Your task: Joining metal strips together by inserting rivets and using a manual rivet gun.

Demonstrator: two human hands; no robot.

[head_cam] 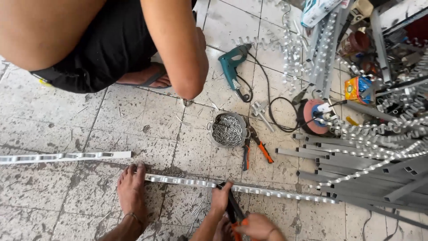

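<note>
Item: long metal strip (267,192), silver, punched along its length with a row of repeating scalloped openings, lying flat on the tiled floor (89,129) and running from the bare foot (132,192) that pins its near end to the pile of grey metal bars (370,178) at its far end. A second strip (62,156) of the same pattern lies above the foot, apart from the first. Work in hand appears to be a cut or crimp across the long strip: the foot should keep firm weight on it, the tool should meet it square, between two openings, and fingers should stay off the raw edge. Tool: black-and-orange hand cutter (233,210), its nose touching the strip. Left hand (221,200) closed around the cutter near its head; right hand (258,225) closed on its handles. Above the strip: tin of nails (228,130), orange-handled pliers (254,145), teal drill (232,67).
</note>
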